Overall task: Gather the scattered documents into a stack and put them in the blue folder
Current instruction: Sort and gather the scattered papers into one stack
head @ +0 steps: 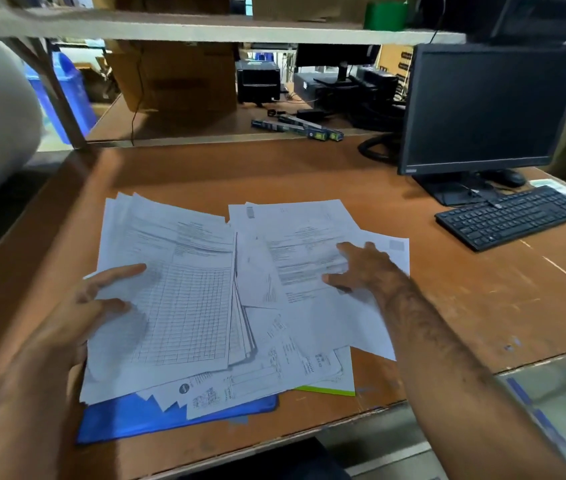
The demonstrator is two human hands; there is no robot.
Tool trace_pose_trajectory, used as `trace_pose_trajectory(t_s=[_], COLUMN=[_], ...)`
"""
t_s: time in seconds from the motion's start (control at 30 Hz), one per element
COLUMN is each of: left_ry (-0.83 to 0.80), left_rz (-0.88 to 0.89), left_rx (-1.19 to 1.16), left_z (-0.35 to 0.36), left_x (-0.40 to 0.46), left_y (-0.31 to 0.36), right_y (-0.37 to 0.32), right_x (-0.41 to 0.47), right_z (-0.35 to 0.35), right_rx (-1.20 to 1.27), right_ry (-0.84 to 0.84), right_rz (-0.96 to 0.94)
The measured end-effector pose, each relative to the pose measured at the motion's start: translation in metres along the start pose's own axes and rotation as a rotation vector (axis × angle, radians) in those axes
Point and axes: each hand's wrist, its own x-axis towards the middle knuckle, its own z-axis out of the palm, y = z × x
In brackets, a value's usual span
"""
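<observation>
Papers lie fanned across the near middle of the brown desk (447,278), some overlapping, none squared up. The left hand (101,299) holds a sheaf of documents (177,289) by its left edge, thumb on top and fingers curled beneath; the top sheet is a printed grid form, its long axis running near to far and leaning a little to the right at the far end. The right hand (361,268) rests flat with spread fingers on the loose sheets (309,237) to the right, pressing them to the desk. These sheets sit at mixed angles, one corner jutting toward the keyboard (513,216).

Under the near edge of the pile lies the blue folder (129,420), flat on the desk, mostly covered, its long axis running left to right and tilted up slightly at the right end. A strip of yellow-green paper (326,389) peeks out just right of it, beneath the white sheets.

Far right stands a dark monitor (489,105) with a mouse (513,177) by its base. Cardboard boxes (174,77) sit on the far shelf.
</observation>
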Motion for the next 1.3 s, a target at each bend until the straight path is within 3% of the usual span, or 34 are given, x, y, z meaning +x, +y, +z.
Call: trace_pose_trajectory(t_s=[0.07, 0.17, 0.33, 0.5, 0.6, 0.7, 0.9, 1.03, 1.13, 1.3], left_ry=[0.032, 0.112, 0.156, 0.157, 0.140, 0.136, 0.155, 0.086, 0.067, 0.043], left_rz=[0.029, 0.061, 0.101, 0.118, 0.127, 0.142, 0.173, 0.287, 0.232, 0.015], left_rx=[-0.018, -0.102, -0.154, -0.182, -0.199, -0.210, -0.213, -0.254, -0.232, -0.383], left_z=[0.012, 0.027, 0.043, 0.057, 0.069, 0.078, 0.091, 0.087, 0.079, 0.070], left_x=[-0.004, -0.011, -0.017, -0.014, -0.013, -0.013, -0.015, -0.021, -0.019, -0.004], left_y=[0.008, 0.018, 0.032, 0.033, 0.038, 0.040, 0.037, 0.032, 0.033, 0.040], right_y=[-0.003, 0.000, 0.000, -0.018, -0.024, -0.034, -0.069, -0.086, -0.094, -0.102], right_x=[-0.003, 0.002, 0.003, -0.028, -0.047, -0.058, -0.032, -0.025, -0.021, -0.015], right_z=[-0.003, -0.005, -0.023, -0.078, -0.092, -0.081, 0.019, 0.061, 0.072, 0.078], right_rx=[0.037, 0.284, 0.619, 0.975, 1.429, 1.770, 1.360, 0.890, 0.748, 0.658], right_ry=[0.048, 0.053, 0.165, 0.035, 0.070, 0.088, -0.024, 0.166, 0.134, 0.173], right_rz=[0.023, -0.011, -0.222, -0.405, -0.529, -0.494, -0.384, -0.440, -0.503, -0.567])
